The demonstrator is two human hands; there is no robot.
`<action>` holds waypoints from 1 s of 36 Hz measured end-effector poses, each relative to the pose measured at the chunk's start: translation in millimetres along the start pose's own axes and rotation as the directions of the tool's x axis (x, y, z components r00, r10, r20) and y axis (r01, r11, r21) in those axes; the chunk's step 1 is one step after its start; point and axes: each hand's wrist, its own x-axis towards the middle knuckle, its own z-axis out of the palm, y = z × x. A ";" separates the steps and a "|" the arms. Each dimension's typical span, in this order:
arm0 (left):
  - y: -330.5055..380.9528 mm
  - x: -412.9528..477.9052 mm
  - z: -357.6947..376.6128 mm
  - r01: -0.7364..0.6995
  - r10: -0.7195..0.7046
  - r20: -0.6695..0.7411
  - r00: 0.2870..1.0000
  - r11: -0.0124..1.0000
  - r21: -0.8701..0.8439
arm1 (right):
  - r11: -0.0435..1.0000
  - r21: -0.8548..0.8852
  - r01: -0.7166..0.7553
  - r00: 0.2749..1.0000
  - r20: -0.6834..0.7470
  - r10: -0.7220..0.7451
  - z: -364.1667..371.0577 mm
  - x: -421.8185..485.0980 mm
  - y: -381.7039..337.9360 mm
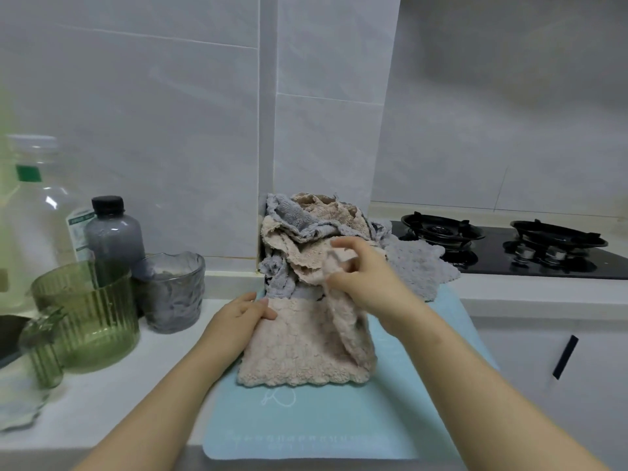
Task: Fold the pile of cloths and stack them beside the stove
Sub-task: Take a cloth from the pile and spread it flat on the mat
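A fluffy beige cloth lies on a light blue mat at the counter's front. My left hand holds its far left corner, fingers curled over the edge. My right hand pinches the cloth's right edge and has it lifted over the middle. Behind them a crumpled pile of grey and beige cloths leans against the tiled wall corner. A flat grey cloth lies to the right, next to the black gas stove.
At the left stand two green ribbed glasses, a grey textured glass, a dark-capped grey bottle and a large clear bottle. The white counter edge and cabinet front with a dark handle lie at the right.
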 end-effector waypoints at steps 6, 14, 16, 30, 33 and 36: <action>-2.5 1.5 0.4 0.035 -0.043 -0.062 0.997 0.993 -0.114 | 0.997 -0.069 -0.022 0.986 0.165 0.033 46.7 4.2 4.8; -3.3 2.8 -1.3 0.115 -0.125 -0.082 0.989 0.987 -0.115 | 0.980 0.128 -0.150 0.963 0.243 0.115 39.0 -1.9 3.9; -7.4 4.9 -0.2 0.084 -0.085 -0.062 0.994 0.996 -0.021 | 0.923 0.370 -0.105 0.994 0.017 0.106 24.8 -2.8 4.1; -6.1 8.5 2.3 0.131 -0.092 -0.262 0.961 0.982 0.136 | 0.922 -0.344 -0.180 0.964 -0.250 0.095 26.7 -9.0 71.1; -4.2 5.4 2.7 0.049 -0.006 -0.214 0.977 0.979 0.198 | 0.842 -0.500 -0.203 0.971 -0.213 0.108 27.9 -9.6 70.3; -3.0 1.8 0.6 0.028 -0.009 -0.130 0.991 0.990 0.142 | 0.857 -0.482 -0.182 0.977 -0.186 0.103 27.0 -10.2 72.9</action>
